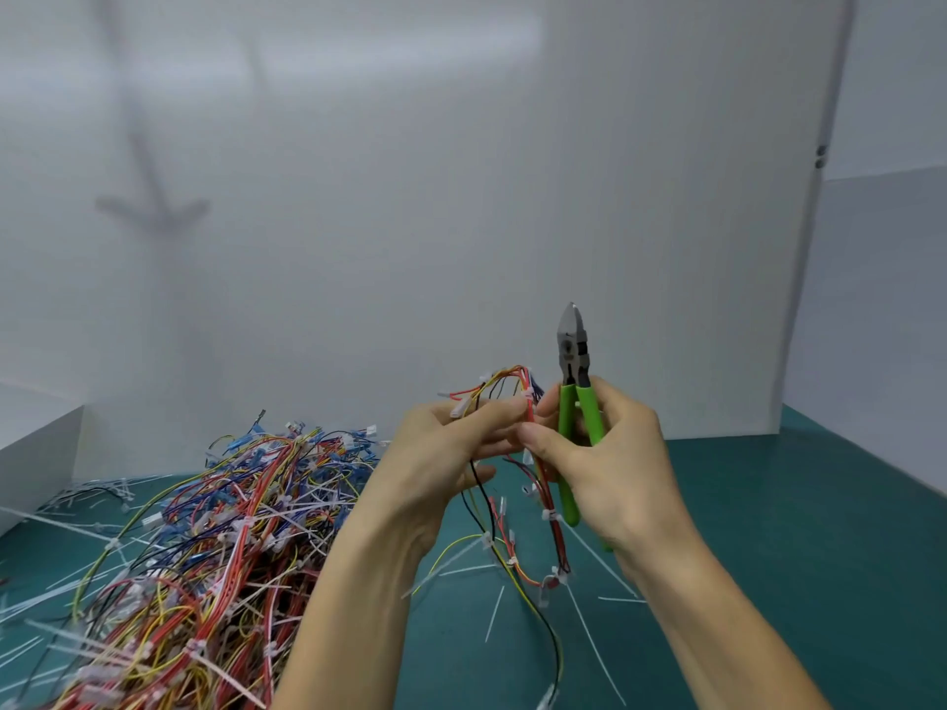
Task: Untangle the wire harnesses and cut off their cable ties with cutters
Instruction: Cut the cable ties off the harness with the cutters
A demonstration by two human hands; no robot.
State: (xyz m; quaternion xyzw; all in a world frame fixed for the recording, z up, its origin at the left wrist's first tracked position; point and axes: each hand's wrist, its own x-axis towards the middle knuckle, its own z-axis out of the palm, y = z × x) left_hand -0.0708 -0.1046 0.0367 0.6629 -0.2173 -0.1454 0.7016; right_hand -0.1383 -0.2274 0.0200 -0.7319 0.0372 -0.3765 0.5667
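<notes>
1. L hand [435, 453]: raised mid-frame, above the table. Fingers curled, pinching the upper part of one wire harness [555, 530]. White connector ends stick out past the fingertips.
2. R hand [615, 463]: wrapped round the green handles of the cutters [573, 345]. Thumb pressed against the harness's red strands, just beside the L fingertips. Hands nearly touching.
3. Cutters: upright, tip pointing up, metal head clear above the R hand. Blades look closed, handles close together. Head not on any wire or tie.
4. Harness: red, yellow & black wires. Arches over the top between the two hands, then hangs down in a loop betw. the forearms. Lower end trails toward the bottom edge of frame. Can't tell if the loop touches the table.
5. Cable ties still on it: white tie [549, 515] round the red strands below the R hand, more at the bottom of the loop, long tails sticking out.
6. Pile of harnesses [230, 530]: big tangled heap, left of the L forearm, resting on the table. Red, blue, yellow, black wires, many white ties in it.
7. Loose white tie strips [495, 613] scattered on the table under the hands, more at far left.
8. Table [768, 556]: teal-green surface. White panels [461, 197] behind & to the right. White block [36, 443] at left edge.
</notes>
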